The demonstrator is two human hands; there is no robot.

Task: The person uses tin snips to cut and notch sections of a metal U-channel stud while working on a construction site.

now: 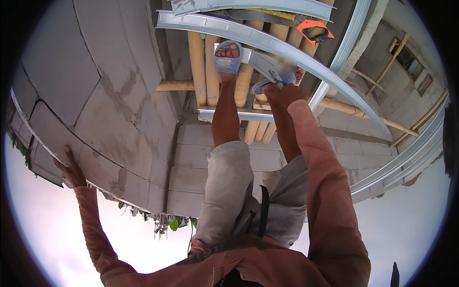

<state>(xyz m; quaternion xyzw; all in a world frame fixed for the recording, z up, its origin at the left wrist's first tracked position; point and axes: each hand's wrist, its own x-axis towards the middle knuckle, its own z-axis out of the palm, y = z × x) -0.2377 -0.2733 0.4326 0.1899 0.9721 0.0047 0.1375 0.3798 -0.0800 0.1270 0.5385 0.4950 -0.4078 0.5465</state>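
My left hand [72, 172] rests on the top edge of the grey block wall [119, 91], its fingers apart. Low by my right foot, my right hand [287, 94] is closed; a grey metal piece [262, 63] shows just beyond it, partly blurred, and what the fingers grip cannot be made out. Blue slippers [227, 62] are on my feet, which stand on a platform of bamboo poles [196, 67]. A long silver metal channel [272, 42] crosses the poles in front of my feet.
A handsaw with an orange handle [315, 31] lies beyond the channel, near a yellow strip [272, 14]. Another metal channel [348, 38] runs along the platform's right side. More channels [401, 160] lean at the far right. Open drops show beside the bamboo.
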